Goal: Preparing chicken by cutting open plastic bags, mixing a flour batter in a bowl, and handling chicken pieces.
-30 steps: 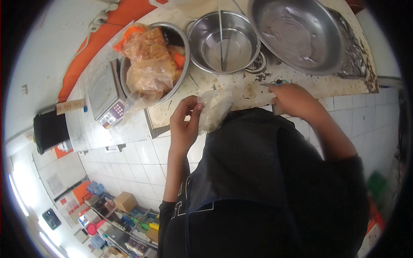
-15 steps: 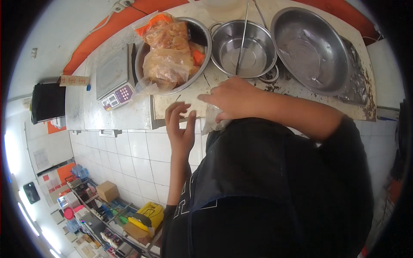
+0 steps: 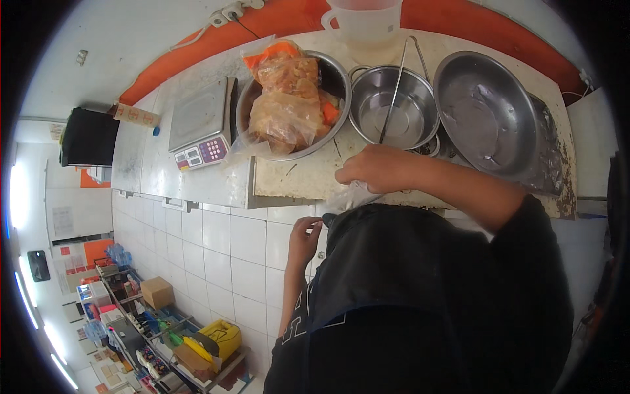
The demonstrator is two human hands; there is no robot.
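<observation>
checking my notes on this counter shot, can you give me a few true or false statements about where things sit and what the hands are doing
1. The right hand pinches a clear plastic bag at the counter edge. True.
2. The scale sits right of the three bowls. False: it is at their left.
3. Tongs lean in the middle bowl. True.
4. The left hand rests in the wide pan. False: it hangs below the counter, by the tiled front.
5. The left bowl is empty. False: it holds bagged food.
</observation>
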